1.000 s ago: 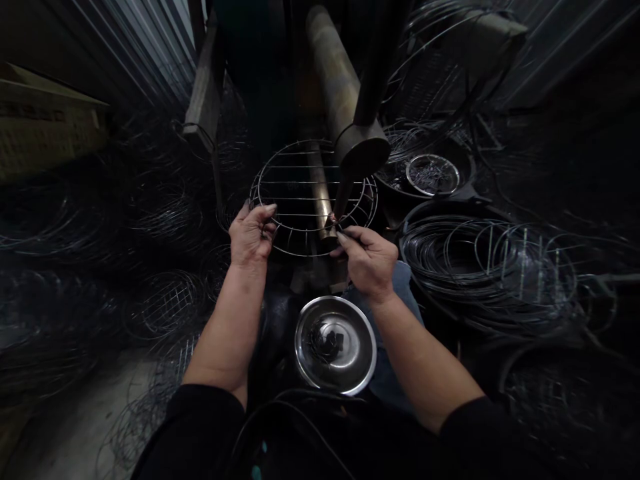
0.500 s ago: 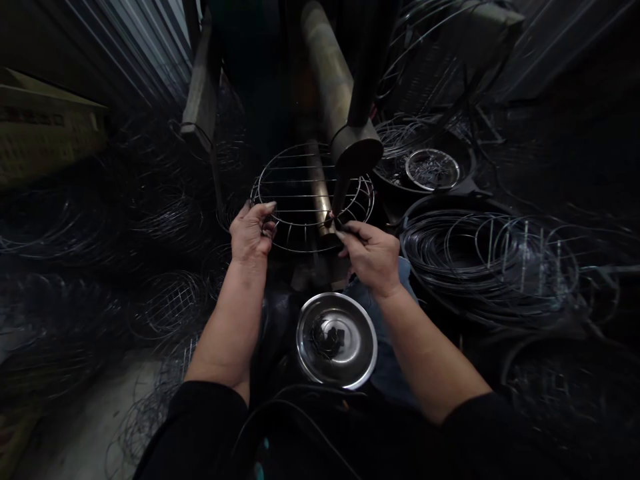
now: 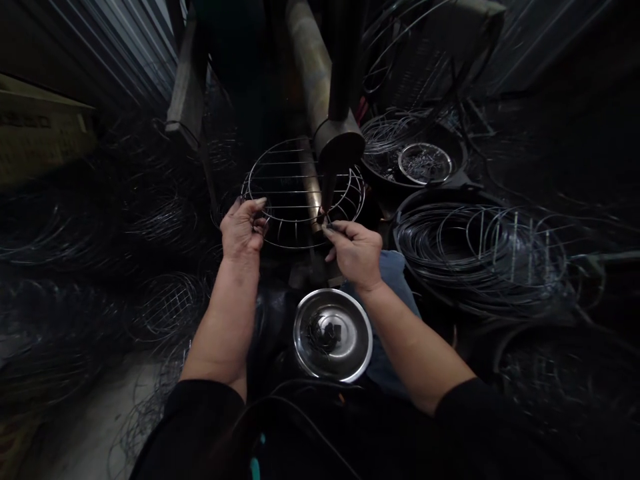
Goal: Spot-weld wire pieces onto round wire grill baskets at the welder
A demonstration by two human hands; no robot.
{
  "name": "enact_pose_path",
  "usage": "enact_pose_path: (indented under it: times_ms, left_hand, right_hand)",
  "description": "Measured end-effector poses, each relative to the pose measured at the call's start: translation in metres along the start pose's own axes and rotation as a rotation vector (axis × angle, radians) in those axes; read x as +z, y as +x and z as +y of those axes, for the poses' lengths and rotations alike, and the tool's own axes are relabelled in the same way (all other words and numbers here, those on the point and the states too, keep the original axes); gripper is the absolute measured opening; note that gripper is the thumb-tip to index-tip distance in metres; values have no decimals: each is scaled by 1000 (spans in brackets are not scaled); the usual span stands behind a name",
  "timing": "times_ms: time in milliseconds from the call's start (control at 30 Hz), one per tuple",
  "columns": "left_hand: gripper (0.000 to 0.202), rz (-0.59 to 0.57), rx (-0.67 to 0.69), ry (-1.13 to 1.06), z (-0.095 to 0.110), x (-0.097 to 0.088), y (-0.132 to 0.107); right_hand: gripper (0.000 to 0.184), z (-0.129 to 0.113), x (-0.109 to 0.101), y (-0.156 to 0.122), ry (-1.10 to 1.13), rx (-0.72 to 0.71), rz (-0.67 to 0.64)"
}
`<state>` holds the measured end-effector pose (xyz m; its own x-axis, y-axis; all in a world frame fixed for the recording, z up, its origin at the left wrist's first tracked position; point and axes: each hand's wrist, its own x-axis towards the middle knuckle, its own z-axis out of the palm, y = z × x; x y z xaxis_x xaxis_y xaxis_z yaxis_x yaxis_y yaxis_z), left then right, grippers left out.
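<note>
My left hand (image 3: 244, 225) grips the left rim of a round wire rack (image 3: 280, 177), its thumb on top and its fingers curled beneath. The rack has two wire rings joined by short wires, with parallel bars across the upper ring. At the rack's near right edge, my right hand (image 3: 354, 252) pinches something small that I cannot make out, just below the tip of a machine's upper electrode (image 3: 329, 190). A brass-coloured lower arm (image 3: 311, 183) of the machine passes under the bars. Between my forearms sits a steel bowl (image 3: 356, 340) with small dark wire pieces (image 3: 325, 333) in it.
The machine's thick upper cylinder (image 3: 315, 80) juts toward me above the rack. On the right stand a tub with coiled wire rings (image 3: 425, 260) and a pan holding a small dish (image 3: 425, 164). Piled wire racks (image 3: 170, 303) lie on the left, by a yellow box (image 3: 40, 133).
The whole view has shifted slightly, so the machine, rack and hands appear further left. Both hands keep their places at the rack, my right fingers still by the electrode tip.
</note>
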<state>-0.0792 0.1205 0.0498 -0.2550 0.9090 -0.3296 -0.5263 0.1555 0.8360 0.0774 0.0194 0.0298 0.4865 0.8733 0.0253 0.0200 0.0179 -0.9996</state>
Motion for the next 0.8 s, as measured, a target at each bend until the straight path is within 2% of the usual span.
enact_pose_path:
  times_ms: [267, 500, 633, 700, 800]
  left_hand:
    - [31, 13, -11, 16, 1, 1, 0]
    - [26, -24, 14, 42, -4, -1, 4]
    - [22, -31, -13, 79, -7, 0, 3]
    - [22, -68, -20, 96, -8, -2, 6]
    - [29, -81, -52, 31, -8, -6, 12]
  right_hand:
    - [23, 6, -3, 3, -16, -18, -46]
    - [16, 9, -2, 7, -49, -41, -46]
    - [15, 16, -6, 10, -95, -115, -72]
    - [20, 23, -13, 3, -145, -191, -83]
    - [28, 36, -26, -27, -324, -301, -67]
